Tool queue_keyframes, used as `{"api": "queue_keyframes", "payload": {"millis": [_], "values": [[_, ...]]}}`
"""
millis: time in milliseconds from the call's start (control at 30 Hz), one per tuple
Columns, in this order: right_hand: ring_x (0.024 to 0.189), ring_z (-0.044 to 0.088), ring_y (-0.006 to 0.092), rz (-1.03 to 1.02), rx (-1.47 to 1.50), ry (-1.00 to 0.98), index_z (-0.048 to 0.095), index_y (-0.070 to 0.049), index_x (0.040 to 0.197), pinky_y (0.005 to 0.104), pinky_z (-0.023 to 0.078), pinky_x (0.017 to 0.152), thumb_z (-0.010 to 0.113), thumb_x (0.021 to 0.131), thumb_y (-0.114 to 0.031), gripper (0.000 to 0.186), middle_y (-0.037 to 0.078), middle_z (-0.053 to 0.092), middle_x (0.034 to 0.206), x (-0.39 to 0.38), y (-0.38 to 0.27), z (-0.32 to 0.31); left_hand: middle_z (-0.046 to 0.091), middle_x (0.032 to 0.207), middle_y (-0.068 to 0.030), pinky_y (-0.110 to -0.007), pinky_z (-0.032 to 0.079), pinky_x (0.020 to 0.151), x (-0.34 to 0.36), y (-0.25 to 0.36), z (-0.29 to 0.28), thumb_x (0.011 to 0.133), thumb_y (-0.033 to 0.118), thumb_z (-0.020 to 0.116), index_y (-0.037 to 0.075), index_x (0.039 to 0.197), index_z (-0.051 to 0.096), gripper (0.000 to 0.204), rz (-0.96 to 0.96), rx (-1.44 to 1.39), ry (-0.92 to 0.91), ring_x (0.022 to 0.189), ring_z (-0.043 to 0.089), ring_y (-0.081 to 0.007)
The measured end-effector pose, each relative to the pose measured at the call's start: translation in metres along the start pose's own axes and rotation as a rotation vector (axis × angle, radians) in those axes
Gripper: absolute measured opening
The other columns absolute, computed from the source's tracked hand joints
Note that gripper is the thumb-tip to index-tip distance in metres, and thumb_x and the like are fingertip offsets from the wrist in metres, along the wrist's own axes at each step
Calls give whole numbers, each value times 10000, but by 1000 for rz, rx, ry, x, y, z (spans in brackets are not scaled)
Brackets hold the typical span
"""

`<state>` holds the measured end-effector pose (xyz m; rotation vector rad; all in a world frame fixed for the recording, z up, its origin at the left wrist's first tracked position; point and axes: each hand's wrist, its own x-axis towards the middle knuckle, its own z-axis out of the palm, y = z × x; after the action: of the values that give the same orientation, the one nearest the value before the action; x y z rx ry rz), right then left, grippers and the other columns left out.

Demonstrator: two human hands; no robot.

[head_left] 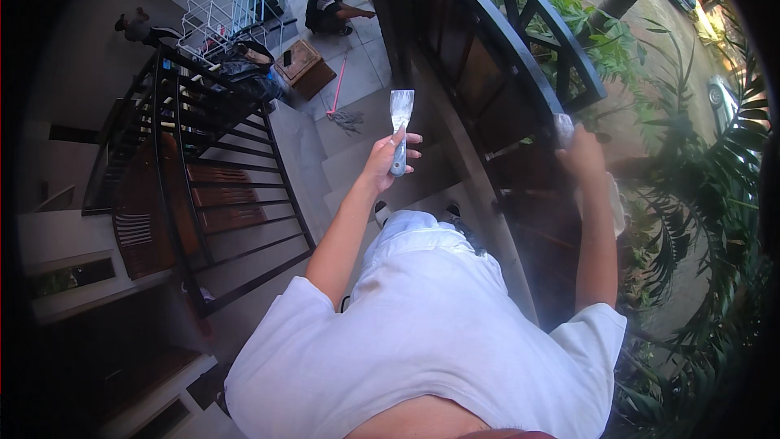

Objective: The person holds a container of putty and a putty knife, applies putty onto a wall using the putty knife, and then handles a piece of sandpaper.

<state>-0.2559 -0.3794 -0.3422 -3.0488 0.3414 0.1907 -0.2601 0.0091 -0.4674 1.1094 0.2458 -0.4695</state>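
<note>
My left hand is closed around a putty knife, its blade upward and smeared with white; the grey handle's end shows below my fingers. At the right, my right hand is closed on a small pale thing against the end of the dark curved rail. Blur and the fingers hide what kind of thing it is. Below the rail, a dark brown panel runs down beside the steps.
Steps lead to a landing where a person crouches near a pink-handled mop and a wooden box. Another person is at the far left. A black railing borders the left; palm fronds border the right. White racks stand behind.
</note>
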Motion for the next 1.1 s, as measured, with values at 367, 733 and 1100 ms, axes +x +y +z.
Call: {"api": "queue_keyframes", "payload": {"millis": [367,733,1100], "values": [[1000,643,428,37,59,35,532,9,1084,497,522,832,788,759,-404,585,245,672,1032,4,-11,-11,640,1083,-69,-247,528,530,-12,-10,-16,960,467,565,17,1129,631,485,-73,4,22,828,640,-132],[943,652,446,59,29,56,517,-10,1075,517,529,828,635,790,-115,326,247,665,1020,21,-7,14,643,1065,-43,-271,500,583,-25,-8,-55,949,484,573,53,1118,651,470,-78,-8,95,817,617,-132],[1118,586,418,103,67,55,465,-7,1273,515,486,912,736,772,-221,609,257,599,1186,14,-7,22,651,1066,-42,-267,496,575,-22,3,-65,953,475,570,66,1113,657,448,-85,-13,102,803,621,-128]]}}
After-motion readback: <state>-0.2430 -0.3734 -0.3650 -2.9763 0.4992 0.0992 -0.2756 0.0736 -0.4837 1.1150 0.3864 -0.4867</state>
